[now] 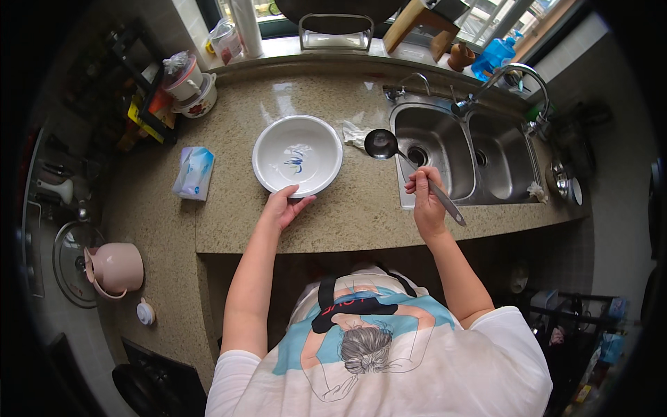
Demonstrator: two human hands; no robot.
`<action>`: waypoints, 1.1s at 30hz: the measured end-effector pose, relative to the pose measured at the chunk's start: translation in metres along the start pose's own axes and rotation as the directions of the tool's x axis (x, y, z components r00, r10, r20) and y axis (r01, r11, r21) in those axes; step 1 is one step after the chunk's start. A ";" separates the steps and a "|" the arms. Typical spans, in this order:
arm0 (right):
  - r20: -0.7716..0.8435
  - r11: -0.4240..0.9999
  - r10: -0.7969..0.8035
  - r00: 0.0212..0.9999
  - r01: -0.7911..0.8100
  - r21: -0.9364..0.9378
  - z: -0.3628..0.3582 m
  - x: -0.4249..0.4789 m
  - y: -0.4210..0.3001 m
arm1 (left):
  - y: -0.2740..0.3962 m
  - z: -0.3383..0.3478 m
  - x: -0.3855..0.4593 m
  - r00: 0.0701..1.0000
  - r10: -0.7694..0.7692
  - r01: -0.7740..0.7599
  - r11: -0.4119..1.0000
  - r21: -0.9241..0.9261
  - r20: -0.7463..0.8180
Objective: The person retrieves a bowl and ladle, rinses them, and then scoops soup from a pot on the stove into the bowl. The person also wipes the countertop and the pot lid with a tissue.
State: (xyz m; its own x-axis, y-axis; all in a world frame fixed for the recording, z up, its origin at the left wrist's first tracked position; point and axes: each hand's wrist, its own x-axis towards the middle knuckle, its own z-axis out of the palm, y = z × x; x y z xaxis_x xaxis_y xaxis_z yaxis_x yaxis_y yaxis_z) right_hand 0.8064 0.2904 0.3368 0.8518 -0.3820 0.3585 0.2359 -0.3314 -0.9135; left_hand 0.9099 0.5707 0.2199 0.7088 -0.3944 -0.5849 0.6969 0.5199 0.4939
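Note:
A white enamel basin point(281, 143) with a blue flower motif inside stands on the speckled stone counter point(344, 224). My left hand point(285, 208) grips its near rim, thumb over the edge and fingers beneath. In my right hand point(428, 200) is the handle of a metal ladle point(381, 144), held at the left side of the double sink. The ladle's dark bowl points left, above the counter next to a crumpled white tissue point(356, 134). Whether the ladle holds anything cannot be told.
A stainless steel double sink point(435, 146) with a curved faucet point(542, 88) is on the right. On the left are a tissue box point(194, 173), stacked lidded pots point(197, 99), a pink pitcher point(122, 267) and a small white lid point(146, 314). A blue pump bottle point(492, 57) stands on the sill.

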 end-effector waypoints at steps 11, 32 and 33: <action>-0.296 0.991 0.121 0.948 -0.132 -0.020 -0.145 -0.013 0.033 | -0.011 0.118 -0.022 0.964 0.264 -0.251 0.901 0.354 0.012; -0.290 0.981 0.185 0.939 -0.160 0.109 -0.320 0.028 0.107 | -0.134 0.363 -0.002 0.421 0.694 -0.738 -0.112 0.665 0.584; -0.296 0.980 0.189 0.936 -0.164 0.109 -0.321 0.029 0.108 | -0.143 0.354 -0.010 0.508 0.706 -0.694 -0.004 0.720 0.494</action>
State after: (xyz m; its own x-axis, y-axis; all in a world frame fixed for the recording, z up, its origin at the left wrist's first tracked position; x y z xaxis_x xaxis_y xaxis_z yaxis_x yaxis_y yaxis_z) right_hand 0.7064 -0.0338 0.3104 0.7033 -0.6760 0.2198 0.1432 -0.1681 -0.9753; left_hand 0.8419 0.2321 0.3824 0.9059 -0.2078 0.3690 -0.4161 -0.2743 0.8670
